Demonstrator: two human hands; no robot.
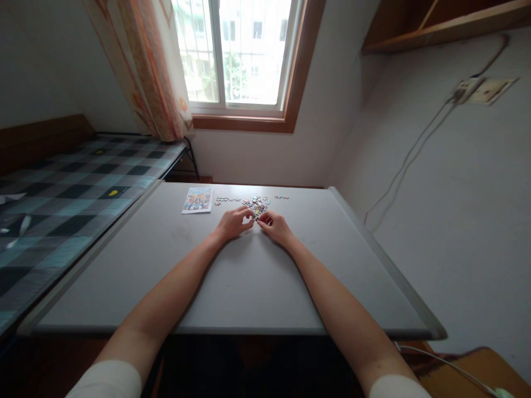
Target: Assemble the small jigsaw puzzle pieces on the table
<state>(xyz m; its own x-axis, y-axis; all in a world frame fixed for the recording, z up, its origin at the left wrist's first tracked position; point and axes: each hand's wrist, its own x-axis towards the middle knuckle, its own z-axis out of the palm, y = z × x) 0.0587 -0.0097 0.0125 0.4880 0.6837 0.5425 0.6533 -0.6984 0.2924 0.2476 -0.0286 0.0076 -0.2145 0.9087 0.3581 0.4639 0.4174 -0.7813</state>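
Note:
Both of my hands meet at the near edge of a small heap of jigsaw puzzle pieces [258,205] on the grey-white table [257,276]. With thumb and fingers pinched, my left hand [235,223] is closed at the heap's left side. Opposite it, my right hand [275,225] is also closed in a pinch, its fingertips close to the left ones. What sits between the fingertips looks like a puzzle piece, too small to see clearly. A row of pieces [229,199] lies left of the heap, and a shorter row [281,197] lies to its right.
A printed picture sheet [198,200] lies left of the pieces. Beside the table's left edge stands a bed with a checked cover [83,171]. A window [236,55] and curtain [145,66] are behind. Cables [409,157] hang on the right wall below a wooden shelf [448,33].

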